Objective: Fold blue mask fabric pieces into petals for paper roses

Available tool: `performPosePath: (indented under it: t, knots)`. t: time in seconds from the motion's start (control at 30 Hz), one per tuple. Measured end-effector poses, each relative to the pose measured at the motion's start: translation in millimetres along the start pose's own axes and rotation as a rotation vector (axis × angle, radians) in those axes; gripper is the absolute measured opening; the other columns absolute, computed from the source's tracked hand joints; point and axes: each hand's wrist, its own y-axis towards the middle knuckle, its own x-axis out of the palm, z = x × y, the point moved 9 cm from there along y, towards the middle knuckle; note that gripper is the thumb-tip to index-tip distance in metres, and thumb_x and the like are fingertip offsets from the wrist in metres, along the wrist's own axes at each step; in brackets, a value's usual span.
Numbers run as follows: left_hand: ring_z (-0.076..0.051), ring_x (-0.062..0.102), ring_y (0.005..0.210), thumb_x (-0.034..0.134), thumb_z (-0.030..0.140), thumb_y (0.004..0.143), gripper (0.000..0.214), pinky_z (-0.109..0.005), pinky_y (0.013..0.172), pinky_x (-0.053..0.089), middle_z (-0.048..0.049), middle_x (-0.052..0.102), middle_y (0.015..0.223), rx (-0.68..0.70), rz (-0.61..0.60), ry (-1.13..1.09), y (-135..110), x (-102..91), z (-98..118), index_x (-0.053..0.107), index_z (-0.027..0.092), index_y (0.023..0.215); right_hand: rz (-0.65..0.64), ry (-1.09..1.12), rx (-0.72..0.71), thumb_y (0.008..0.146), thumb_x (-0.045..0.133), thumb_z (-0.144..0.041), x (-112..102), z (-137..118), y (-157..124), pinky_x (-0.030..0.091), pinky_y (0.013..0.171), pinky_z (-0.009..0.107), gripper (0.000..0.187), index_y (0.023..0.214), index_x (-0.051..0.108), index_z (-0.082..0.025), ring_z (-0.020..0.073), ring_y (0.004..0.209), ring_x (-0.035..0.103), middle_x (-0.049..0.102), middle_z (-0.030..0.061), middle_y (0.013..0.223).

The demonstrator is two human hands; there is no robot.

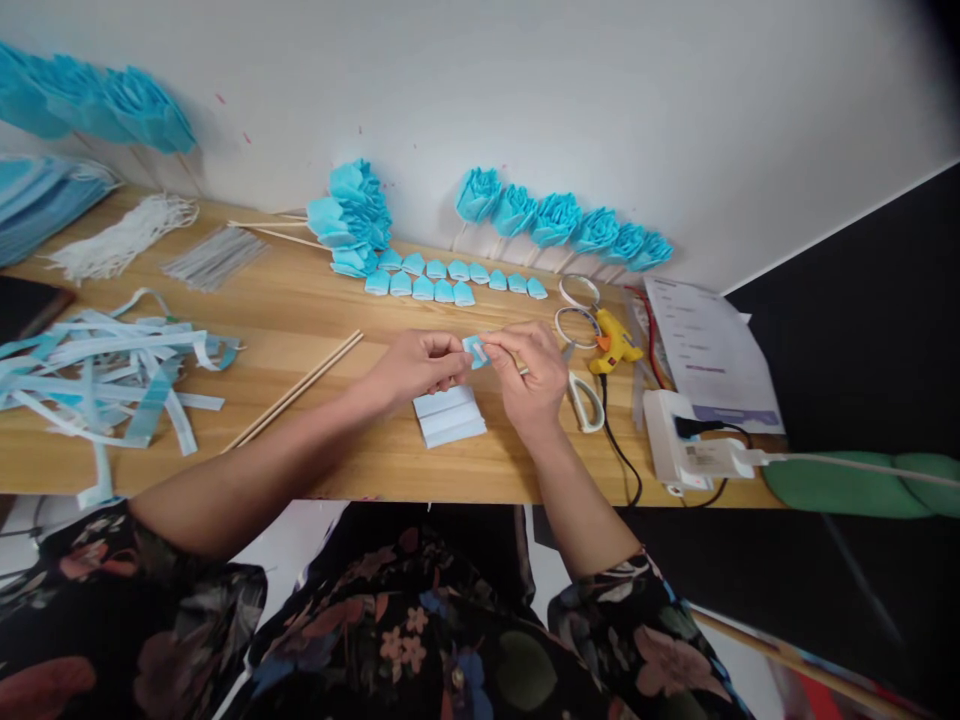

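Note:
Between my two hands, above the table, is a small folded blue fabric piece [475,350] with a white patch on it. My left hand [431,362] pinches its left side, and my right hand [529,375] pinches the right side with thumb and fingers. Just below them lies a stack of pale blue-white fabric pieces [450,415]. Scissors with white handles [587,402] rest beside my right hand, their blades partly hidden. Behind my hands, two rows of folded blue petals [444,290] lie on the wood.
Blue fabric flowers [555,220] lean on the wall; more lie in a bunch [352,220]. Fabric strips [112,370] and wooden sticks [296,390] are at left. A yellow glue gun [615,342], tape rings [577,325] and a white power strip [679,445] stand right.

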Motion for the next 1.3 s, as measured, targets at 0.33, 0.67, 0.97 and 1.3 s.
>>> performPosePath:
  t: [0.33,0.67,0.97,1.3]
  knots:
    - [-0.007,0.048,0.049,0.063,0.022,0.079,0.019,-0.019,0.047,0.036,0.0015,0.058,0.055,0.006,-0.033,-0.037,3,0.6,-6,0.059,0.015,0.062,0.006,-0.094,-0.095,0.093,0.065,-0.022,0,-9,0,0.05,0.074,0.036,0.012,0.097,0.075,-0.029,0.0169,0.079,0.063,0.07,0.0001,0.084]
    - [-0.007,0.049,0.049,0.061,0.02,0.081,0.017,-0.019,0.049,0.038,0.0014,0.059,0.056,0.044,-0.028,-0.082,2,-2.9,2,0.06,0.015,0.064,-0.042,-0.093,-0.067,0.092,0.065,-0.022,3,-7,-1,0.049,0.076,0.036,0.014,0.098,0.075,-0.03,0.0178,0.083,0.063,0.071,0.0008,0.087]
    - [-0.008,0.05,0.051,0.061,0.025,0.08,0.016,-0.02,0.05,0.039,0.0009,0.059,0.057,0.057,-0.035,-0.105,2,-4.9,0,0.061,0.015,0.067,-0.049,-0.092,-0.105,0.092,0.065,-0.022,4,-12,1,0.049,0.074,0.035,0.013,0.095,0.076,-0.029,0.0167,0.079,0.062,0.07,0.0006,0.084]
    - [-0.008,0.049,0.052,0.063,0.025,0.077,0.015,-0.021,0.052,0.038,0.0012,0.057,0.058,0.134,0.042,-0.151,6,-15.2,-2,0.059,0.016,0.066,-0.16,-0.079,-0.07,0.092,0.061,-0.024,11,-6,1,0.05,0.085,0.041,0.02,0.104,0.076,-0.032,0.0197,0.09,0.062,0.069,0.0026,0.092]
